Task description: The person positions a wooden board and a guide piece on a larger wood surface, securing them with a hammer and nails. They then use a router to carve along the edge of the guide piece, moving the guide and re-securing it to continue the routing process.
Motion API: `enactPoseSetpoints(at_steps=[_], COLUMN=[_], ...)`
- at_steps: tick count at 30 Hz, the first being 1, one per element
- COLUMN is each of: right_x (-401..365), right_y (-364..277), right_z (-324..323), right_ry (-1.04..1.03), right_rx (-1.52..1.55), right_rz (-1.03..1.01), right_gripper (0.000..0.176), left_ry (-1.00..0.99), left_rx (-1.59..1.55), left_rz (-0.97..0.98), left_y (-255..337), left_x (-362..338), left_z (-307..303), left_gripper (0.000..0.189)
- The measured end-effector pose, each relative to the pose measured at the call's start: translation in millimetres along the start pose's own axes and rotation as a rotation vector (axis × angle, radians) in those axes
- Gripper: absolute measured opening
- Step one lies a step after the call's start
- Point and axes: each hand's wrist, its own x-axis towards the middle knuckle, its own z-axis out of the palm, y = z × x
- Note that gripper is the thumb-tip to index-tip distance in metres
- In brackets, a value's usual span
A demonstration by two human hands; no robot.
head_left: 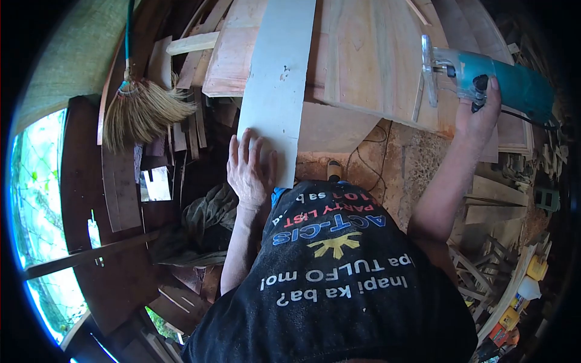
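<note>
My left hand lies on the near end of a long pale board, its fingers stretched out across the left edge and surface. The board runs away from my body, over the wooden panels. Off to the right, my right hand grips a teal trim router, with the thumb up on the black knob; the other fingers are mostly hidden. The router is tilted on its side, its clear base facing left toward the panels and apart from the pale board. A black cord trails from its rear.
Wide wooden panels spread beneath and right of the board. At left hangs a straw broom near several planks and a dark cloth. Wood offcuts and yellow containers stand at right. A cord lies on the floor.
</note>
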Motion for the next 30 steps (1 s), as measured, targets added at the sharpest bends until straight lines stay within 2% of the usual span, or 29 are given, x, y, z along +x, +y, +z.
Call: enactPoseSetpoints(at_steps=[4, 7, 10, 13, 14, 16, 19, 25, 28, 30], right_x=[-4, -9, -8, -11, -12, -14, -16, -18, -17, -20], right_y=[-1, -1, -1, -3, -4, -6, -7, -7, -6, -7], right_z=[3, 11, 7, 8, 9, 11, 13, 18, 22, 27], right_ry=[-0.079, -0.01, -0.071, -0.103, -0.102, -0.099, -0.133, -0.088, -0.131, -0.101], right_rx=[-0.021, -0.028, -0.028, -0.011, -0.017, -0.024, -0.007, -0.013, 0.007, -0.003], right_rz=[-0.021, -0.025, -0.018, -0.026, -0.032, -0.047, -0.063, -0.033, -0.043, -0.016], right_gripper=[0.036, 0.035, 0.035, 0.034, 0.034, 0.034, 0.034, 0.036, 0.038, 0.038], left_ry=[0.005, 0.003, 0.006, -0.006, -0.129, -0.061, -0.161, -0.267, -0.268, -0.259], left_rx=[-0.008, -0.014, 0.038, -0.184, -0.275, -0.251, -0.381, -0.666, -0.807, -0.815], left_rz=[-0.008, -0.003, 0.03, -0.007, -0.237, -0.179, -0.173, -0.335, -0.396, -0.38], left_y=[1, 2, 2, -14, -9, -26, -37, -49, -44, -46], left_x=[0, 0, 1, 8, 12, 13, 13, 8, 8, 8], left_z=[-1, -2, -4, -5, -17, -11, -7, 2, -4, -3], left_gripper=[0.036, 0.035, 0.037, 0.039, 0.041, 0.047, 0.056, 0.06, 0.062, 0.063])
